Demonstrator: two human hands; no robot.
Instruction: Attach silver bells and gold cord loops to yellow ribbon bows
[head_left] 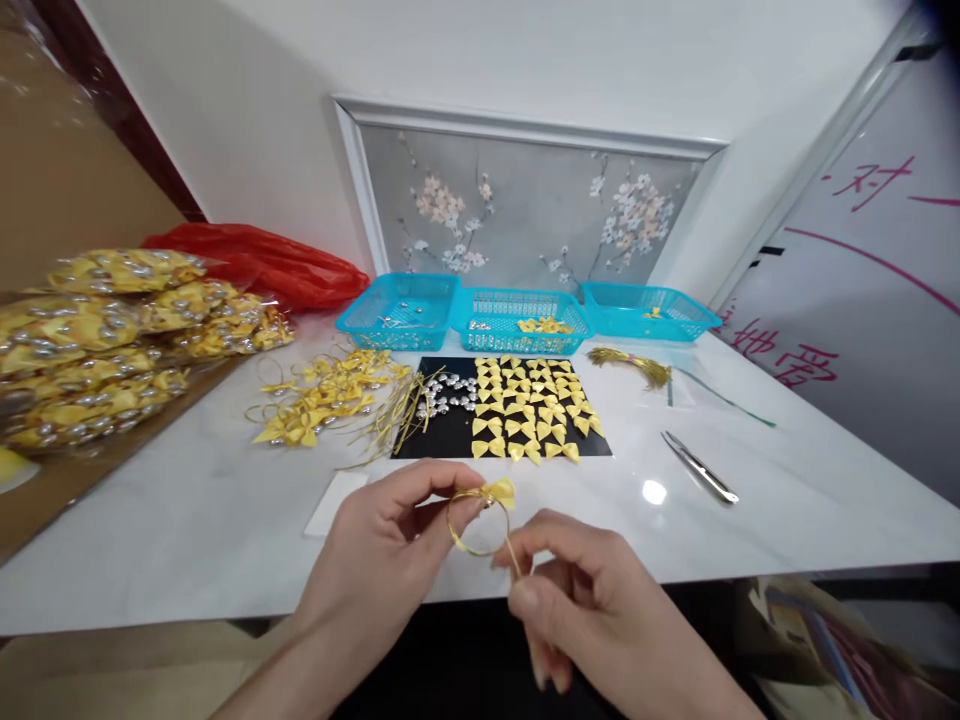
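pinching a yellow bow [501, 492] between thumb and forefinger in the left grip [390, 525], raised before the near part of the counter [795, 510]. pinching a straight gold strand [514, 556] in the right grip [574, 580], narrowed to thumb and finger, just below and right of the bow; can see a gold ring [466, 547] of cord below the bow, between both hands. just beyond, can see a black mat [442, 440] bearing rows of loose bows [521, 428], a cluster of silver beads [433, 395] and, across its left edge, a sheaf of cords [405, 405]. left of that, can see a heap of corded bows [322, 390]; farther back, three blue baskets [401, 295] side by side. to the right, can see metal snips [701, 468] lying well apart from the right grip.
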